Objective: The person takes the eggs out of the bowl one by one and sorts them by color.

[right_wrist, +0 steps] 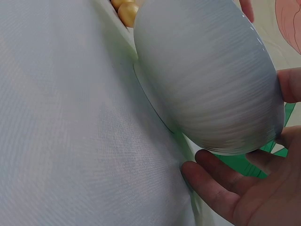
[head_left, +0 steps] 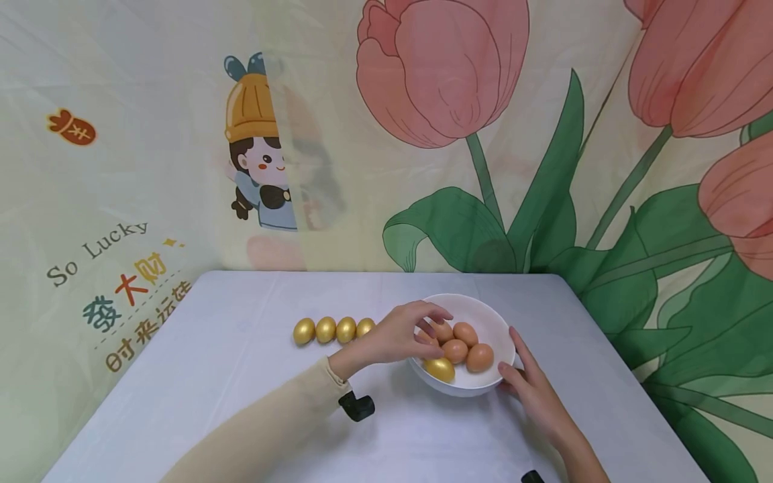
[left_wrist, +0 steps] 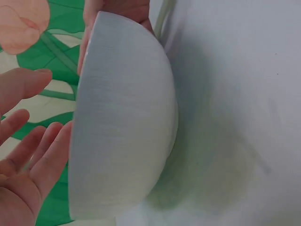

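A white bowl stands on the table and holds several brown eggs and one golden egg. My left hand reaches over the bowl's left rim, its fingers bent loosely above the eggs. The left wrist view shows those fingers spread apart with nothing between them. At the bowl's right side, my right hand grips the rim. In the right wrist view its thumb lies against the bowl near the rim, with other fingers around the lower side.
Left of the bowl, several golden eggs lie in a row, partly behind my left hand. A white cloth covers the table. Behind it hangs a printed curtain with tulips and a cartoon figure.
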{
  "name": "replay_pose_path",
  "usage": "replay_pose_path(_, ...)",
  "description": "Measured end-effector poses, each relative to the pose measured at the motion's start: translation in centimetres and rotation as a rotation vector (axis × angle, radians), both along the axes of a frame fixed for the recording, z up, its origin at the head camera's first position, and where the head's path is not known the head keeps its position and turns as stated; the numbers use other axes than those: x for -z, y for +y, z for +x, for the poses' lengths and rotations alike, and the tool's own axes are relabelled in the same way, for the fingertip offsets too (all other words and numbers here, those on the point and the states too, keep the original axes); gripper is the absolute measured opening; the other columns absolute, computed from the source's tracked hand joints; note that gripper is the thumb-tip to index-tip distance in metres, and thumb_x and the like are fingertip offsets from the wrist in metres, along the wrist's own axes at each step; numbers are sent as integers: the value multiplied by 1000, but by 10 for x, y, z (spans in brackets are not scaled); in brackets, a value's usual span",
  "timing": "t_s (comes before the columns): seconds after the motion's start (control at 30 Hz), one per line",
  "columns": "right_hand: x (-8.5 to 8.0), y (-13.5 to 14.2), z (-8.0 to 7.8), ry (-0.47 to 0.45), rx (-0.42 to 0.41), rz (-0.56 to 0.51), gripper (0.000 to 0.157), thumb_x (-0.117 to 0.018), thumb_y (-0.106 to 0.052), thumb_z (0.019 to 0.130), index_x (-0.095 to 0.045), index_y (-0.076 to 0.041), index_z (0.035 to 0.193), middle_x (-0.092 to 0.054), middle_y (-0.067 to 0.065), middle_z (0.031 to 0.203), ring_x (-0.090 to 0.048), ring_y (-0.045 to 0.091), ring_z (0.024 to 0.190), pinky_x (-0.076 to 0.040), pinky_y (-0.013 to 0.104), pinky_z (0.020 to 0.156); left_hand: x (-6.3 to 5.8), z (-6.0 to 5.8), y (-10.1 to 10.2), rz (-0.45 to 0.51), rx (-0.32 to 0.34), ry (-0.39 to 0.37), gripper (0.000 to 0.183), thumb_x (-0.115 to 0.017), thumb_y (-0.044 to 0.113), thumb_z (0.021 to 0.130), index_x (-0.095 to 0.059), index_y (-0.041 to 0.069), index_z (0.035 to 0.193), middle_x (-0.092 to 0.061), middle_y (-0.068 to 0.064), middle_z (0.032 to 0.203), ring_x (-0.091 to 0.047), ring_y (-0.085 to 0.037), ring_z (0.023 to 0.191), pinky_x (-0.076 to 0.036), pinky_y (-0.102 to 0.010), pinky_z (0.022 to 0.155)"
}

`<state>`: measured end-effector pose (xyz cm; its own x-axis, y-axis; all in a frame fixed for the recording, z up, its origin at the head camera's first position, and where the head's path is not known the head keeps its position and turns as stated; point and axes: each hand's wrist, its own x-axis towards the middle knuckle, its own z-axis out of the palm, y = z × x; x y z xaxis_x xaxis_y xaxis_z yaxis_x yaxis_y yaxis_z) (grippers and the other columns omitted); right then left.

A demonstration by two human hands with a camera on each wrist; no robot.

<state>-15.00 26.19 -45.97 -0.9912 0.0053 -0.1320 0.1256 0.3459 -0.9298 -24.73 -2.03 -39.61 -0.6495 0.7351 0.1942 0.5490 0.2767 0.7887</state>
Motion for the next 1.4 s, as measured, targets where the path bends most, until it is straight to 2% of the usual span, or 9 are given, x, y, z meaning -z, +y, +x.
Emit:
replay_pose_path(0.13, 0, -1, -1, -5, 3, -6, 81, -51, -41, 112, 4, -33, 171, 2, 12, 179, -37, 51, 152, -52, 51, 111, 7, -1, 7, -60, 8, -3, 57, -88, 16, 89, -65, 11, 140, -64, -13, 134, -72, -21, 108, -61, -31, 93)
replay_pose_path(0.3, 0, -4, -2, -1, -3, -5, 82, -51, -41, 112, 4, -31, 171, 3, 13, 179, -37, 52, 151, -52, 52, 111, 13, -3, 12, -145, 2, 31, 57, -90, 21, 87, -67, 9, 137, -66, -11, 129, -69, -9, 100, -56, -21, 89)
replay_pose_path(0.53, 0, -2, -3, -15, 2, -2, 81, -51, -40, 113, 5, -34, 171, 4, 14, 179, -39, 50, 151, -52, 52, 111, 9, -4, 17, -182, 37, 34, 57, -90, 13, 86, -66, 6, 137, -70, -13, 124, -67, -5, 84, -58, -18, 79)
replay_pose_path(0.67, 0, -2, -3, -26, 8, 6, 81, -51, -41, 113, 6, -34, 171, 5, 14, 179, -39, 50, 150, -52, 51, 111, 10, -3, 25, -238, 29, 79, 56, -91, 14, 85, -67, 7, 135, -71, -8, 118, -65, -3, 81, -56, -16, 76)
replay_pose_path(0.83, 1, -1, -3, -44, 14, 16, 82, -50, -43, 113, 7, -34, 171, 6, 15, 178, -38, 51, 150, -53, 51, 110, 14, 0, 38, -294, 28, 111, 55, -91, 16, 85, -68, 12, 135, -69, -1, 110, -61, -3, 83, -54, -13, 75)
replay_pose_path(1.1, 1, 0, -1, -47, 8, 20, 83, -51, -46, 112, 7, -36, 170, 6, 14, 179, -39, 51, 150, -52, 51, 110, 20, 0, 56, -271, 33, 126, 46, -92, 16, 85, -70, 13, 126, -71, 2, 111, -59, -5, 91, -51, -13, 80)
replay_pose_path(1.23, -1, -1, 0, -33, 3, 25, 81, -50, -43, 113, 6, -36, 171, 6, 14, 179, -39, 51, 150, -53, 51, 110, 21, 1, 63, -302, -8, 116, 40, -93, 21, 85, -72, 16, 118, -70, 6, 103, -57, -4, 92, -47, -16, 85)
replay_pose_path(1.4, -1, -1, 1, -45, 7, 35, 81, -50, -43, 113, 7, -36, 170, 6, 13, 179, -38, 50, 151, -53, 49, 110, 25, 6, 70, -382, -65, 136, 31, -93, 33, 84, -75, 26, 108, -69, 15, 93, -50, -3, 97, -38, -26, 93)
